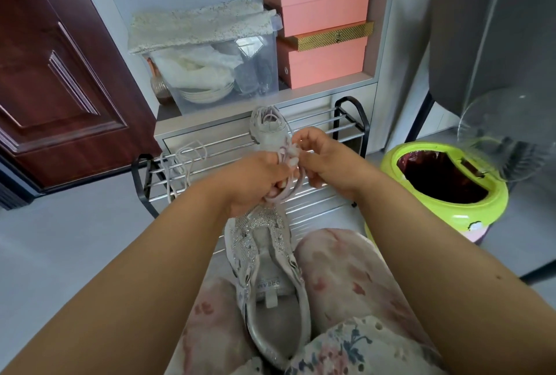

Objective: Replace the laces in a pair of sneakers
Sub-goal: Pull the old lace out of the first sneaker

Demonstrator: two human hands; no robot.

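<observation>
A grey sneaker point(267, 278) with glittery trim lies between my knees, heel toward me, its eyelets unlaced. My left hand point(255, 182) grips a bundle of pale lilac lace point(287, 191) above the sneaker's toe. My right hand point(325, 161) pinches a strand of the same lace close beside the left. The second sneaker point(269, 129) stands on the metal shoe rack point(346, 125) just beyond my hands, with lace loops on top. Another loose lace point(186, 161) is draped over the rack's rails at the left.
A green bin point(445, 182) with a dark liner stands on the floor at the right. Behind the rack a ledge holds a clear storage box point(216, 73) and stacked pink boxes point(322, 13). A brown door point(60, 73) is at the left.
</observation>
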